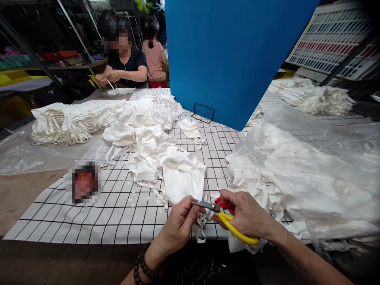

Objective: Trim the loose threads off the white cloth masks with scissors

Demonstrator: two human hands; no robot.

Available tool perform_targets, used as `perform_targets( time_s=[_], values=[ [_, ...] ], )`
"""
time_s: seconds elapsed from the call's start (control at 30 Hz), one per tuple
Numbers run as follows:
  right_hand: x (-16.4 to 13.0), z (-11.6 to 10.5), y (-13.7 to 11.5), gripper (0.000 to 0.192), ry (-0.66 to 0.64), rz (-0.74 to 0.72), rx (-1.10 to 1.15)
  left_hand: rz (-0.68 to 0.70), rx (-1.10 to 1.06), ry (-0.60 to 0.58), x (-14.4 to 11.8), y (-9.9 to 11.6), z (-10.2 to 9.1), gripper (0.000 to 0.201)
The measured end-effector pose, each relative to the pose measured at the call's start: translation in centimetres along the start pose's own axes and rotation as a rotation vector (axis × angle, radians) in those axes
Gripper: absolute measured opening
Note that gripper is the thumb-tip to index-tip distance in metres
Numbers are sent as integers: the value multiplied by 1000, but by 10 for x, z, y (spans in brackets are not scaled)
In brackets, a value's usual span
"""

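White strap — a thin strip of a white cloth piece, dangling over the near tabletop edge, just between the two hands. Left hand is pinching it, fingers closed on the strip right under the blade tips. Right hand is gripping the scissors, red and yellow handles, blades nearly closed and pointing at the left fingers.

Risks, as judged: blade tips are sitting very close to the left thumb — a slip could nick it. Slack in the strap could make the cut wander into the cloth body.

Beyond the left hand, a heap of white pieces is spreading over the checked tabletop; to the right of the right hand, a plastic-covered pile is crowding the elbow and could snag.
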State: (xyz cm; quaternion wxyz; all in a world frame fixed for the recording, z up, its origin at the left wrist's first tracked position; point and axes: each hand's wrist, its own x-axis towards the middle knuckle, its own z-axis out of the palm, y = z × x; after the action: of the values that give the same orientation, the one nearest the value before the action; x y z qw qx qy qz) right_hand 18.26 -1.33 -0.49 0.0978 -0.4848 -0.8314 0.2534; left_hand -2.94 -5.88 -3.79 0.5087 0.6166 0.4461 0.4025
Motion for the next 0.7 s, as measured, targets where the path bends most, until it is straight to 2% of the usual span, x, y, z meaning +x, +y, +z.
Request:
perform_targets(
  time_s=[0.13, 0.2, 0.27, 0.33, 0.4, 0.43, 0.47, 0.53, 0.57, 0.6, 0.67, 0.7],
  values=[
    [0, -2, 9, 40, 27, 62, 190, -8, -39, 43, 7, -5, -5, 28],
    [-1, -8, 18, 40, 52, 123, 392, 36, -3, 122, 20, -1, -24, 26],
    [-4, -17, 30, 40, 131, 179, 585, 90, 84, 260, 41, 10, -56, 25],
    [-9, -26, 42, 42, 261, 219, 675, 134, 293, 442, 65, 26, -92, 26],
    [-15, -33, 52, 44, 365, 254, 666, 64, 654, 472, 87, 42, -117, 29],
    [-19, -35, 56, 45, 397, 276, 647, 6, 817, 485, 95, 48, -121, 30],
    [-23, -37, 59, 45, 419, 297, 628, -36, 942, 484, 101, 51, -118, 32],
    [-30, -36, 63, 46, 457, 333, 602, -24, 1029, 414, 107, 49, -91, 36],
    [-33, -35, 65, 46, 479, 345, 596, 30, 997, 313, 107, 43, -71, 36],
    [-36, -33, 67, 45, 498, 352, 594, 93, 927, 146, 106, 35, -47, 33],
    [-41, -30, 71, 44, 524, 353, 602, 133, 770, -211, 104, 16, 0, 28],
    [-44, -28, 73, 44, 529, 349, 605, 144, 713, -305, 104, 6, 20, 25]
  ],
)
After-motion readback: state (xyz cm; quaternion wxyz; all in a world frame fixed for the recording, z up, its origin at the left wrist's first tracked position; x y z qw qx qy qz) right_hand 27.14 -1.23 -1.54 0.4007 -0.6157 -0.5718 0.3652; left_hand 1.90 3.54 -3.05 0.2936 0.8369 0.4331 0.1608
